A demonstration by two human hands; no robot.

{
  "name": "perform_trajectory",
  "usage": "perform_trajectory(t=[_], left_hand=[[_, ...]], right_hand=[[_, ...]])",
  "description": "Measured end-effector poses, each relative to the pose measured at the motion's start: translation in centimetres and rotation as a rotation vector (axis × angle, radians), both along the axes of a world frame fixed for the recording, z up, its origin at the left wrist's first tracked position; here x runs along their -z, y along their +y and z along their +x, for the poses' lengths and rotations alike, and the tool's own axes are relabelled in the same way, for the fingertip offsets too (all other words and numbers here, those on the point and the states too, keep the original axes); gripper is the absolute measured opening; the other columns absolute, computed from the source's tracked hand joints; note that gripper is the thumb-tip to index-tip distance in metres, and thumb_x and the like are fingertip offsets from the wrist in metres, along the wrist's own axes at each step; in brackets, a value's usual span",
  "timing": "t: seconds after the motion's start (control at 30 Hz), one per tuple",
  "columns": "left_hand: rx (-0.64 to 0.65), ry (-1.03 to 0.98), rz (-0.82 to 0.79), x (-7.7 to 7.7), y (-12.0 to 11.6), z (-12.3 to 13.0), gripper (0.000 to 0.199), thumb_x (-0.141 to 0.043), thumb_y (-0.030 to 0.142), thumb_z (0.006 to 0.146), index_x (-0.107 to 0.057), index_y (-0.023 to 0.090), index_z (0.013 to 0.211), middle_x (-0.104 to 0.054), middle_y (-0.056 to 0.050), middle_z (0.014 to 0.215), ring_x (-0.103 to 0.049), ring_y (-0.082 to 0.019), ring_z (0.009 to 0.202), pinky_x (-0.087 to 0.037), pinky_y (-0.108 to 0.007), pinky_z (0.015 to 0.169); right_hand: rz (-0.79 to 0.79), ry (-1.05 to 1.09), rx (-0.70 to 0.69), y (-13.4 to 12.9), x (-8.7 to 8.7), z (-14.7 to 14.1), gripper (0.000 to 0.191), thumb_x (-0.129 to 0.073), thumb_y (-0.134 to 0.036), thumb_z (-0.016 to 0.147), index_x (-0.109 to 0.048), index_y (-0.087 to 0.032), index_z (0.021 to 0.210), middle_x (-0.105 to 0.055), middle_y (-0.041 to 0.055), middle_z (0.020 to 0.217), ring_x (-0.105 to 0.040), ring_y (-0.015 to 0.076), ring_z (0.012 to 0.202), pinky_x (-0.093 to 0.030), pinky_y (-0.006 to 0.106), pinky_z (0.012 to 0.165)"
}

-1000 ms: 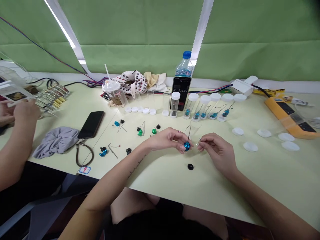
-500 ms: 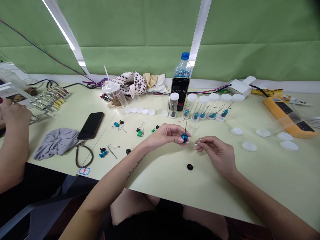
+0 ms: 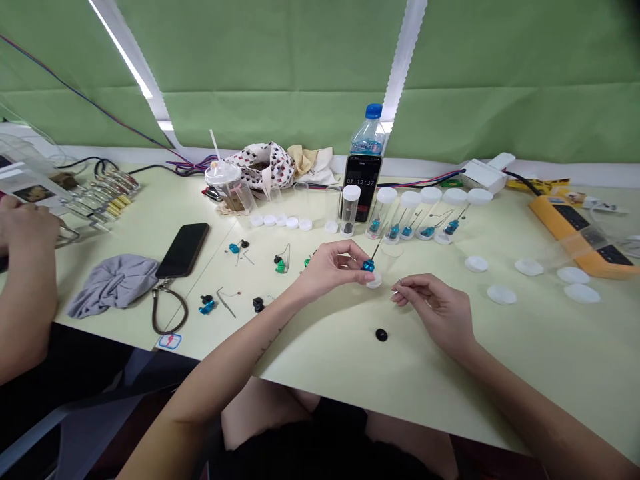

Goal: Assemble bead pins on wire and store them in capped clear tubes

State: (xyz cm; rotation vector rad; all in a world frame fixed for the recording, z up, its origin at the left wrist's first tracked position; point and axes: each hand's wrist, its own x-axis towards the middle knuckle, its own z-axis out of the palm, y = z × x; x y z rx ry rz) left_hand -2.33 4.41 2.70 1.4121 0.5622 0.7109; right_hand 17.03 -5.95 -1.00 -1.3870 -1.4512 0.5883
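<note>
My left hand [image 3: 333, 270] is closed around a small shiny blue part [image 3: 369, 265], with a thin dark rod slanting up from its top. A white cap [image 3: 374, 281] shows just below the fingertips. To the right, and apart from it, my right hand [image 3: 440, 310] pinches a small silvery metal piece [image 3: 397, 287], mostly hidden by the fingers. On the table in front of both hands lies a black disc [image 3: 381, 335]. Clear tubes with white lids stand behind; one tube [image 3: 427, 213] holds a blue part and bent wire.
Green parts [image 3: 281, 265], blue parts [image 3: 207, 305] and bent wires lie to the left. A phone [image 3: 364, 180] showing a timer leans on a water bottle [image 3: 373, 130]. White caps [image 3: 501, 294] and an orange power strip [image 3: 575, 233] lie right. Another person's hand [image 3: 30, 230] works far left.
The blue part in my left hand has tilted and risen slightly, its rod now leaning right. The white cap under it shows more. My right hand has barely moved.
</note>
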Motion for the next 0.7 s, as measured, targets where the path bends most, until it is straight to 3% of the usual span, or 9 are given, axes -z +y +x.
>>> perform_trajectory(t=[0.27,0.7], left_hand=[[0.121,-0.130,-0.040,0.0,-0.3,0.1,0.034,-0.071,0.029,0.071,-0.060,0.012,0.099,-0.068,-0.010,0.093,-0.066,-0.018,0.082,-0.051,-0.035,0.083],[0.201,-0.182,-0.041,0.4,-0.8,0.5,0.030,-0.066,0.028,0.076,-0.060,0.014,0.102,-0.067,-0.010,0.097,-0.066,-0.019,0.086,-0.051,-0.039,0.086]], right_hand=[[0.131,-0.053,0.025,-0.2,-0.2,-0.1,0.004,-0.061,-0.022,0.081,-0.062,-0.021,0.085,-0.064,-0.0006,0.074,-0.062,0.0118,0.061,-0.056,0.028,0.060],[0.253,-0.280,0.101,-1.0,-0.9,0.0,0.006,-0.058,-0.021,0.083,-0.063,-0.023,0.084,-0.066,0.0010,0.074,-0.061,0.0127,0.059,-0.050,0.028,0.057]])
